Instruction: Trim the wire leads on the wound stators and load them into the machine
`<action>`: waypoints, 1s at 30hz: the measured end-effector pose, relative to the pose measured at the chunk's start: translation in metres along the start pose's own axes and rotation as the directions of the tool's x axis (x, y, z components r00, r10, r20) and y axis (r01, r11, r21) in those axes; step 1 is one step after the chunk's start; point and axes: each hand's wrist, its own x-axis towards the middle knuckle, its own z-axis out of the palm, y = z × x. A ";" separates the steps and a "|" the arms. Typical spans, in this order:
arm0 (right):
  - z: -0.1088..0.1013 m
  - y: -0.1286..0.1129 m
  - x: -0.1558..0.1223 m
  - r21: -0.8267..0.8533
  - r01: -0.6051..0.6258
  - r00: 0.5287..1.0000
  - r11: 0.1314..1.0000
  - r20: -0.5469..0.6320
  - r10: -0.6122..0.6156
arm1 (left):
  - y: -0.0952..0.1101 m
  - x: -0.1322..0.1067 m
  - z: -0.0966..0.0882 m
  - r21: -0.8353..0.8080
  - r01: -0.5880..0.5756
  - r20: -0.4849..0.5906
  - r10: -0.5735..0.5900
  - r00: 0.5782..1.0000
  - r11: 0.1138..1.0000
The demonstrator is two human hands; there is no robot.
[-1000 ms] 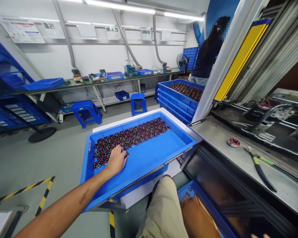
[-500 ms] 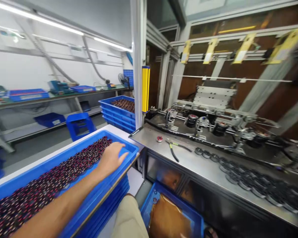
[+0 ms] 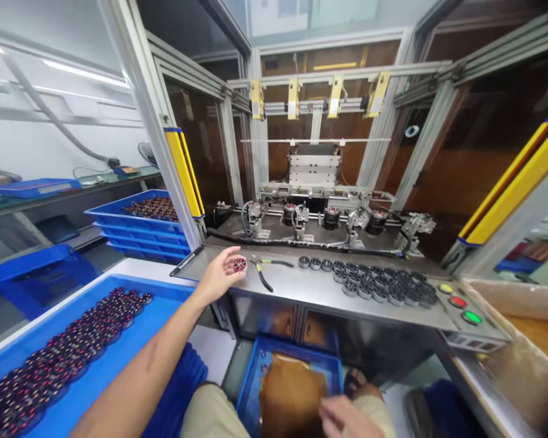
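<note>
My left hand [image 3: 220, 275] is closed around a small round motor stator [image 3: 240, 265] with red and silver segments, at the left end of the metal counter [image 3: 296, 281]. Just right of it lie wire cutters [image 3: 263, 271] with black and green handles, spread apart. Down by my knee is my right hand [image 3: 347, 416], smeared by motion, so its fingers cannot be read. A long blue tray [image 3: 164, 298] to the left holds rows of dark stators [image 3: 73, 350] with red in them.
Black ring-shaped parts [image 3: 379, 281] stand in rows on the counter's right. Behind them is a machine with clamping fixtures [image 3: 301, 222]. Yellow, red and green buttons [image 3: 472, 317] sit at the right end. A blue bin [image 3: 247, 380] with brown sheet stands below; stacked blue trays [image 3: 141, 240] are at left.
My view has swung right. My left hand has moved from above the blue tray to the counter and taken hold of the stator lying there. My right hand has come into view.
</note>
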 end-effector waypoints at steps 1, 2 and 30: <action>0.003 -0.008 0.009 0.042 -0.008 1.000 0.999 0.008 0.008 | 0.014 -0.023 0.009 -0.038 -0.030 -0.007 0.030 1.000 0.999; 0.006 -0.017 0.018 0.094 -0.006 1.000 0.996 0.017 0.004 | 0.028 -0.047 0.019 -0.067 -0.055 -0.013 0.054 0.998 0.996; 0.053 -0.034 -0.026 0.685 -0.728 0.675 0.038 0.705 0.218 | 0.083 -0.188 0.102 -0.423 -0.297 -0.130 0.267 0.955 0.856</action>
